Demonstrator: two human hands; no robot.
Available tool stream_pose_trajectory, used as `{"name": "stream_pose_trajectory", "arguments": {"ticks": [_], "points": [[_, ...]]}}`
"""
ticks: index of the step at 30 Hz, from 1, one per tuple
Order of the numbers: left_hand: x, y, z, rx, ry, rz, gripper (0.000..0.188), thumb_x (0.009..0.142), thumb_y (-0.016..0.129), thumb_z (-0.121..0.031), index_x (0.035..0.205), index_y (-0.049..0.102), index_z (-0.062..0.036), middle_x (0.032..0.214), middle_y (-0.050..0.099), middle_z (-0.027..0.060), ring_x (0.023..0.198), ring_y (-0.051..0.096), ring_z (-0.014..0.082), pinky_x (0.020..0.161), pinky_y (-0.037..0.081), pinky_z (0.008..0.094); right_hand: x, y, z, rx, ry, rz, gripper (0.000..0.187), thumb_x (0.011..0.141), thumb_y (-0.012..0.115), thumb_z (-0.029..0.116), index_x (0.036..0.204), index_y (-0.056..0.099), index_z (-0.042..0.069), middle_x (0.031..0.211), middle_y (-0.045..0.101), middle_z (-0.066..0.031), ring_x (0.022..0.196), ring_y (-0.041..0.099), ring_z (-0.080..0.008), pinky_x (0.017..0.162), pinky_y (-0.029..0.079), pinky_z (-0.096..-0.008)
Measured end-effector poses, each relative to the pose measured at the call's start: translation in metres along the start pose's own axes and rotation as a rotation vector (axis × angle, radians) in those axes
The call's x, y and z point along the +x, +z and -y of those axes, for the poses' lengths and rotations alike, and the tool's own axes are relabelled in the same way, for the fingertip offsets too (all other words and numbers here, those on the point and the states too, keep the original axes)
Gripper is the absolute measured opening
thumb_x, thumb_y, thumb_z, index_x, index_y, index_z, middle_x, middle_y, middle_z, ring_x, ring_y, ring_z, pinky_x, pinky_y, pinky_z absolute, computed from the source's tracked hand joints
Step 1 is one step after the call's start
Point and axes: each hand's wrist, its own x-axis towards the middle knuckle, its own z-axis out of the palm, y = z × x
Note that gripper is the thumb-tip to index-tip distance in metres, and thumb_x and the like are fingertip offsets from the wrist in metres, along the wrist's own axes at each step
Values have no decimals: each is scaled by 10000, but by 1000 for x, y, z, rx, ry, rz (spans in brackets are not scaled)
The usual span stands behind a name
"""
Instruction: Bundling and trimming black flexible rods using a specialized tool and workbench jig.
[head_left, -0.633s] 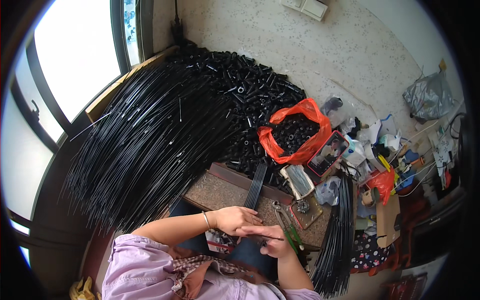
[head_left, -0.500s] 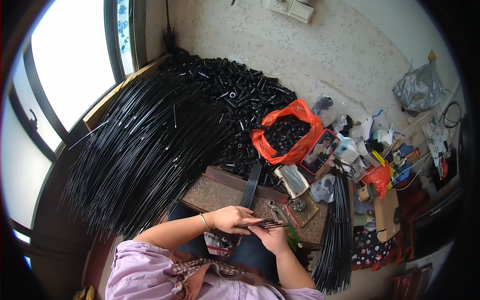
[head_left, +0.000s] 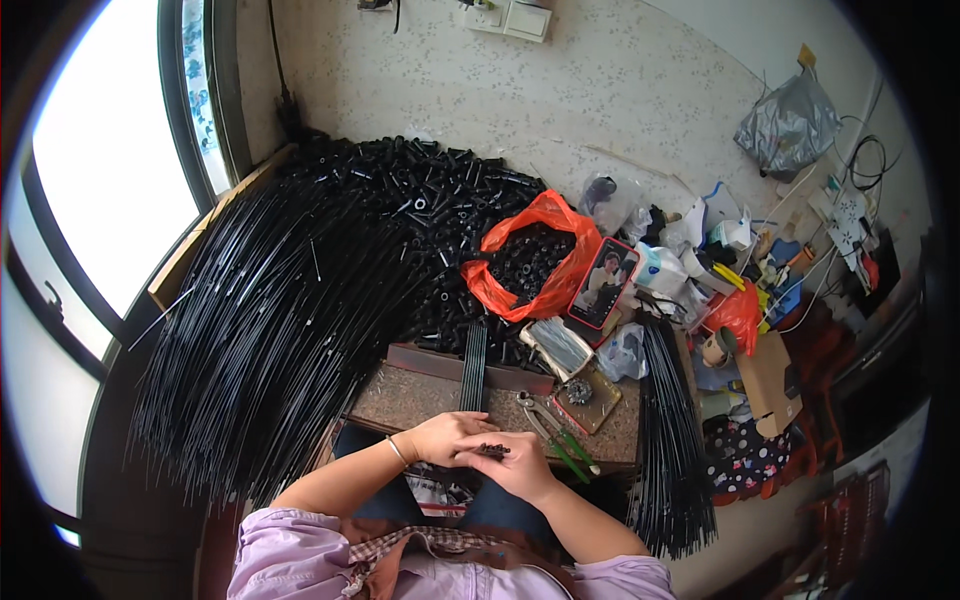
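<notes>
My left hand [head_left: 448, 438], with a bangle at its wrist, is closed over the near part of a flat bundle of thin black rods [head_left: 474, 370]. That bundle runs away from me over the table's edge toward a pile of short black tubes [head_left: 400, 195]. Touching the left hand's fingers, my right hand [head_left: 522, 465] is closed around a cluster of dark rod ends [head_left: 492, 451], which face up between thumb and fingers. Whether these ends belong to the same bundle is hidden by my hands. Green-handled pliers [head_left: 556, 432] lie just beyond my right hand.
A large heap of long black rods [head_left: 260, 330] covers the left side. Around the table [head_left: 405, 398] are an orange plastic bag [head_left: 592, 245] of small black parts, a propped phone [head_left: 603, 285], a clear bag [head_left: 622, 352], another rod bundle [head_left: 672, 440] and a cardboard box [head_left: 765, 385].
My right hand has turned and drawn closer to my left. Rods that fanned out sideways to the right now show as a compact cluster of ends. The whole view has shifted slightly.
</notes>
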Motion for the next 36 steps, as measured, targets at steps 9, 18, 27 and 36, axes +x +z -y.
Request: {"name": "stream_pose_trajectory", "arguments": {"ticks": [9,18,27,36], "points": [[7,-6,3,-43,-116,19,290,766,641,-309,877,635,-41,879,623,151,870,580,347,814,465,400,17,-6,-15,301,232,-241,153,788,654,92,905,665,-5,787,677,-94,695,637,-117,623,501,-250],[11,-32,-18,-270,-419,165,334,762,686,-254,1032,617,-71,704,619,134,664,613,278,638,485,297,52,-56,14,237,120,373,333,824,621,172,1111,582,8,1188,547,-165,1061,563,-252,835,468,-304],[74,-98,-80,-591,-122,1,225,781,662,-136,939,651,24,856,665,138,785,654,233,697,516,295,94,-88,-88,177,266,-212,318,850,588,299,915,646,-7,795,658,-104,756,641,-210,663,500,-310],[67,-87,-80,-538,-185,-142,209,789,651,-92,962,645,27,844,660,143,777,648,229,698,502,294,57,-94,-174,-858,145,-172,58,683,676,116,719,658,73,771,559,-66,787,559,-256,693,467,-368]]}}
